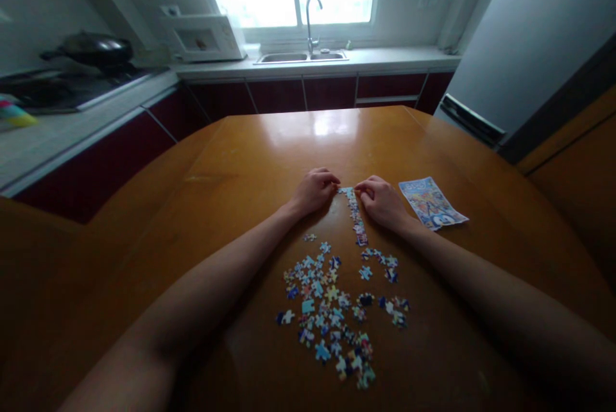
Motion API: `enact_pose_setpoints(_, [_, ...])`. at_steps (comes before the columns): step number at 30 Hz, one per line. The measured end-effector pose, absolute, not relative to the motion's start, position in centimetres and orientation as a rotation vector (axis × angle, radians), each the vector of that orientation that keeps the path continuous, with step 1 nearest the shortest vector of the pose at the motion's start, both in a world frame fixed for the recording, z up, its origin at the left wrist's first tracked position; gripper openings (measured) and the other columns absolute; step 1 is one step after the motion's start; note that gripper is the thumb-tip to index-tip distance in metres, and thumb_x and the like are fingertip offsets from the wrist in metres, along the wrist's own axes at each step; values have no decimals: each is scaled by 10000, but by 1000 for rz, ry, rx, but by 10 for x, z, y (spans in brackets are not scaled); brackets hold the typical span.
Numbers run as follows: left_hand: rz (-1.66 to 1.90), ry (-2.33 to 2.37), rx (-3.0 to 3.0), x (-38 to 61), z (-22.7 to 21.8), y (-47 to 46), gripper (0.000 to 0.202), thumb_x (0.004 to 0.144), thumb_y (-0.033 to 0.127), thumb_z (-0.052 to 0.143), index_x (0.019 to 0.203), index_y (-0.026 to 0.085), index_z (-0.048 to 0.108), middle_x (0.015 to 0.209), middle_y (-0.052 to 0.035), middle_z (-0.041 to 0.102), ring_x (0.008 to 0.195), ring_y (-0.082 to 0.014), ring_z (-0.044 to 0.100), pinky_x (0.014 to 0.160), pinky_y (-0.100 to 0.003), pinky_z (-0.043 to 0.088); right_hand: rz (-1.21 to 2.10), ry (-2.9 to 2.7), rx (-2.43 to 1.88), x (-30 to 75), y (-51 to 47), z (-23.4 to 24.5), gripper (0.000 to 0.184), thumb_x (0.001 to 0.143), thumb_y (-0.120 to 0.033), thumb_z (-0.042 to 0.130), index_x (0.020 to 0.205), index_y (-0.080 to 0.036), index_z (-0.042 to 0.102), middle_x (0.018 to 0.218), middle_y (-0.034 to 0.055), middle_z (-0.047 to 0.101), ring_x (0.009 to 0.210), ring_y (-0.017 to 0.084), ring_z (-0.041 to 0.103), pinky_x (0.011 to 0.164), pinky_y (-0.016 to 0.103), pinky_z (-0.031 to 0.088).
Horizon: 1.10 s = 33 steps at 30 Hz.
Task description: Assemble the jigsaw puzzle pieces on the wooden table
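A partly joined jigsaw puzzle (357,214) forms a narrow strip on the table, with a short row at its far end. My left hand (315,190) rests at the left tip of that row, its fingers pinched around a puzzle piece (341,190) there. On the other side, my right hand (378,199) has curled fingers touching the strip's upper right corner; what lies under its fingertips is hidden. Loose puzzle pieces (321,319) lie in a heap nearer to me, and a smaller group (385,261) sits below the strip's near end.
A printed picture sheet (432,203) lies to the right of my right hand on the wooden table (231,162). Beyond the table are a counter with a sink (301,58), a microwave (205,38), a stove with a pan (96,49) and a fridge (524,33).
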<state>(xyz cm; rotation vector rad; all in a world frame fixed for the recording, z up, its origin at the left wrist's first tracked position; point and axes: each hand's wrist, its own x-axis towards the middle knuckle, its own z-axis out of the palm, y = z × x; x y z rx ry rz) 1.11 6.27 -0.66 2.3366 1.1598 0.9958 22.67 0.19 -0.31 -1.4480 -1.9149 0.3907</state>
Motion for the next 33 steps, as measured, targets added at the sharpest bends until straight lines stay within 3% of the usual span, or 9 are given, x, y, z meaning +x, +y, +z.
enact_pose_setpoints(33, [978, 1139, 2358, 10, -7, 65, 207, 828, 92, 601, 866, 177, 786, 854, -49, 712, 793, -168, 640, 772, -293, 533, 378, -1915, -1444, 226, 2, -3, 192, 899, -173, 579, 945, -204, 762, 990, 83, 708, 875, 207, 661, 806, 343, 503])
